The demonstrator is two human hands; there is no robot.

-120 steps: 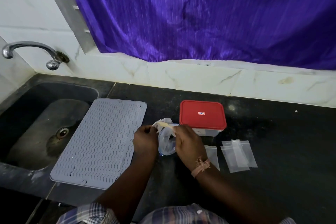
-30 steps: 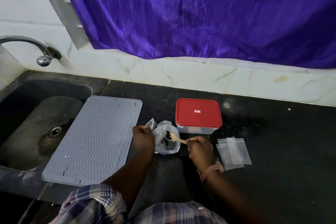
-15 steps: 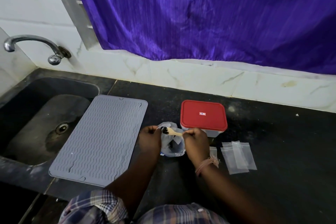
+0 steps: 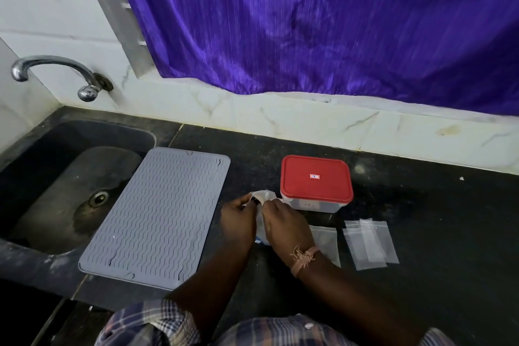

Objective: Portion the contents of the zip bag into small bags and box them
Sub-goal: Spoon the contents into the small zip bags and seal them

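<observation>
Unreadable white-on-red label [image 4: 314, 176] on box lid [image 4: 331, 188]

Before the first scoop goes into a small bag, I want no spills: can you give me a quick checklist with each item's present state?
1. Zip bag held by both hands, left hand and right hand: ok.
2. Zip bag mouth open: cannot tell.
3. Spoon in view: not ok, none seen.
4. Small bags within reach on the counter: ok.
5. A small bag opened to fill: not ok, all lie flat.
6. Box open: not ok, red lid on.
</observation>
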